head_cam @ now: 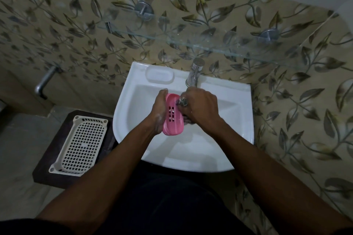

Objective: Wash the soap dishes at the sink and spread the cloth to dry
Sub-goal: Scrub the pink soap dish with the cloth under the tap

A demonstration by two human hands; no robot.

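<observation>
While the left hand (159, 113) grips the pink slotted plastic soap dish (173, 120) by its left edge over the white ceramic sink (131, 120), long axis pointing toward the steel tap (193, 74), the right hand (200, 108), grip curled round a grey wad (182, 101), meets the dish's right face.

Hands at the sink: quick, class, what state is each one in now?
Left hand: grips the pink soap dish.
Right hand: grips a greyish scrubbing wad, pressed to the dish.
</observation>
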